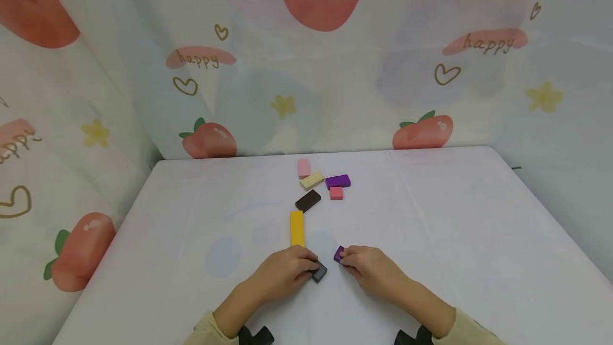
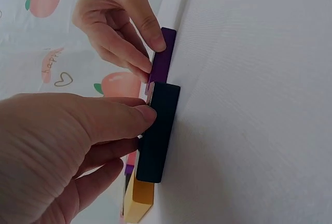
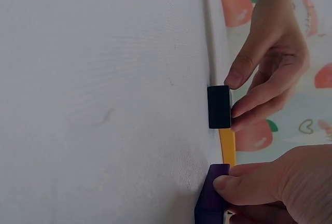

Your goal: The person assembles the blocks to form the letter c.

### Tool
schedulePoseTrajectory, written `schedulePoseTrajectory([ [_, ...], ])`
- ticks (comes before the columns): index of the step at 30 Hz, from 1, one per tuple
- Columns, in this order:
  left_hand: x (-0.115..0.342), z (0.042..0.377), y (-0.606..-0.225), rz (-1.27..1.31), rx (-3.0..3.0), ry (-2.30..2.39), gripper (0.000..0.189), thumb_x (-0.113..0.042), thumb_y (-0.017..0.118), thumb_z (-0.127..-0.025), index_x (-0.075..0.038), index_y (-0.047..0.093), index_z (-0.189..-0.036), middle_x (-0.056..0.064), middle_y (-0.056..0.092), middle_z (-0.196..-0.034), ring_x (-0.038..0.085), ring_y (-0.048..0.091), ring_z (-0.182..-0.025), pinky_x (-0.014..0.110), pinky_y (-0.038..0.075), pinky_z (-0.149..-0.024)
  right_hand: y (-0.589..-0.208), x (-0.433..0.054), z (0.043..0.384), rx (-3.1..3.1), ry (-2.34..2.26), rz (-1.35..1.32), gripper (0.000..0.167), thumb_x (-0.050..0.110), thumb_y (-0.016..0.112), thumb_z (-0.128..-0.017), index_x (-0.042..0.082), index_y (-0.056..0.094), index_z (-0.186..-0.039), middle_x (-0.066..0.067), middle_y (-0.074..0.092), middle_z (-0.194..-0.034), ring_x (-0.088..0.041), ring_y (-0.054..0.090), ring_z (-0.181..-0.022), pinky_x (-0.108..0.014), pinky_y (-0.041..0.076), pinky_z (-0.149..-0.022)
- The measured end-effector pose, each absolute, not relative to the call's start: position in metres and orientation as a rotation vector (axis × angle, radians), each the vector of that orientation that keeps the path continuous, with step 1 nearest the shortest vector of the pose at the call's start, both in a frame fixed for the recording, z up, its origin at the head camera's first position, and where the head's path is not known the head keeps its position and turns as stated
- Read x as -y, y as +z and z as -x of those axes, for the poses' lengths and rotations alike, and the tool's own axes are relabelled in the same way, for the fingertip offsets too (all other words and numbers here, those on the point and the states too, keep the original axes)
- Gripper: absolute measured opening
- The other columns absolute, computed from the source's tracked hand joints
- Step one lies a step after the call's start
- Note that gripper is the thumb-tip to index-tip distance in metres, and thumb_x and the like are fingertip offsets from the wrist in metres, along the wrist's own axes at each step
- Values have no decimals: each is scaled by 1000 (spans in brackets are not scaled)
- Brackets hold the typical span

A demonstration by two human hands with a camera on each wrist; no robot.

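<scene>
My left hand [image 1: 286,271] pinches a dark grey block [image 1: 319,271] on the white table, just below the near end of a yellow block [image 1: 297,229]. In the left wrist view, the thumb presses on one edge of the grey block [image 2: 159,133]. A little to the right, my right hand [image 1: 372,269] pinches a purple block [image 1: 338,254] between thumb and fingers. Part of that purple block [image 3: 211,195] is covered by the fingers. In the head view a gap separates the two held blocks.
Beyond the yellow block lie a dark brown block [image 1: 308,200], a pale wood-coloured block [image 1: 312,180], a pink block [image 1: 304,168], another purple block [image 1: 338,181] and a coral-red block [image 1: 336,193]. A printed cloth backdrop [image 1: 335,79] rises behind the white table [image 1: 431,228].
</scene>
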State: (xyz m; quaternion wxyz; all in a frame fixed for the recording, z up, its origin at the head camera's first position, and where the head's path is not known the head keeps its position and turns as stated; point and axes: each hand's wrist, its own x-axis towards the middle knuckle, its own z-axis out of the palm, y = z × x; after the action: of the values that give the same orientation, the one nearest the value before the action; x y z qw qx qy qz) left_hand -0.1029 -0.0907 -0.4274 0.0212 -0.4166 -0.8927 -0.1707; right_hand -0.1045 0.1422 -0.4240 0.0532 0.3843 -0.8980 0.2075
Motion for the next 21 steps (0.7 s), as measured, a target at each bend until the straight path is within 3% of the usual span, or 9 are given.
schedulePoseTrajectory([
  [21,90,102,-428,1269,2792,-537,18,-15,70,-83,-11,72,-100,-4,62,-106,7,54,-101,19,44,-87,-420,-142,84,2810,623,-1217,15,-6,69,-76,-2,72,-90,-8,67,-98,-20,63,-94,-27,51,-78],
])
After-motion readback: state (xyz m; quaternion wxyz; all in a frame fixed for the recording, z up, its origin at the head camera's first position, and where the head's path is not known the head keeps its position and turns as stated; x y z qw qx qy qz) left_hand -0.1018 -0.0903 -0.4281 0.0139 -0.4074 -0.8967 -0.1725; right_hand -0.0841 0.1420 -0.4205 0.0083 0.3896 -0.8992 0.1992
